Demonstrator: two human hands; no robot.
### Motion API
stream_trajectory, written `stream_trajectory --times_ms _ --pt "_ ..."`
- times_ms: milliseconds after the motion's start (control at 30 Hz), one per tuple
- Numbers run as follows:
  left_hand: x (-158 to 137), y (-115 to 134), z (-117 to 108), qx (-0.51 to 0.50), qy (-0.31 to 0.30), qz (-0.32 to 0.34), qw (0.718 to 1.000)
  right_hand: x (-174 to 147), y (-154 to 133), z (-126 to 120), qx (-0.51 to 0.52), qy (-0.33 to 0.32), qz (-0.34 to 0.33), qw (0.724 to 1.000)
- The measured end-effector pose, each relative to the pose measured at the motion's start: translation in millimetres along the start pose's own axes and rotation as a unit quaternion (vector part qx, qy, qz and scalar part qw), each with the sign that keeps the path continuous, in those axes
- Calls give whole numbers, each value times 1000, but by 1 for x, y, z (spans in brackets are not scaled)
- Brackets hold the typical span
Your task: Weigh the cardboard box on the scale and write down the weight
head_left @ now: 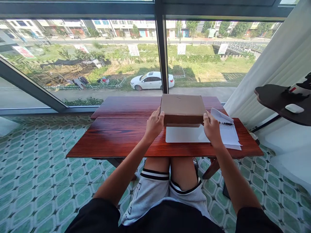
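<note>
A closed brown cardboard box [183, 108] is held between my two hands over the table. My left hand [155, 123] grips its left side, thumb toward the near corner. On the opposite side, my right hand [212, 127] holds the right end, with its fingers partly hidden. Beneath the box lies a flat silver-grey panel, perhaps a closed laptop [184, 135], partly covered from view. Just right of my right hand are loose white papers [228, 136] with a dark pen [226, 123] on top.
The reddish wooden table [116, 136] spans the space before my knees. Behind it stands a large window with a dark frame [161, 48]. To the right are a white curtain [257, 74] and a small dark stand [272, 97] bearing a white mouse [294, 108].
</note>
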State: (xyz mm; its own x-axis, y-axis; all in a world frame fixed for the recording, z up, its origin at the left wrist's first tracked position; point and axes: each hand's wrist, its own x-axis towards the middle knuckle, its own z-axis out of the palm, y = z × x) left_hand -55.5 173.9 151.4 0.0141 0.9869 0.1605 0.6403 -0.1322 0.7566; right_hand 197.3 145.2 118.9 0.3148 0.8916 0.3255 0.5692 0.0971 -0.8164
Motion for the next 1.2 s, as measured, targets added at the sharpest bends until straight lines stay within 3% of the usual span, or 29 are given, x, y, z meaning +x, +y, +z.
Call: stream_trajectory --times_ms 267,467,700,1200 --pt "-2 -21 -34 19 58 -29 998 -6 -31 27 7 -33 -36 999" --pt "-8 -44 -60 16 103 -9 995 -15 -53 49 31 -75 -51 995" --pt "-13 -71 -83 29 137 -63 988 -23 -74 76 47 -122 -58 990" --pt "-17 -118 -104 39 165 -101 980 -35 -84 125 82 -184 -49 978"
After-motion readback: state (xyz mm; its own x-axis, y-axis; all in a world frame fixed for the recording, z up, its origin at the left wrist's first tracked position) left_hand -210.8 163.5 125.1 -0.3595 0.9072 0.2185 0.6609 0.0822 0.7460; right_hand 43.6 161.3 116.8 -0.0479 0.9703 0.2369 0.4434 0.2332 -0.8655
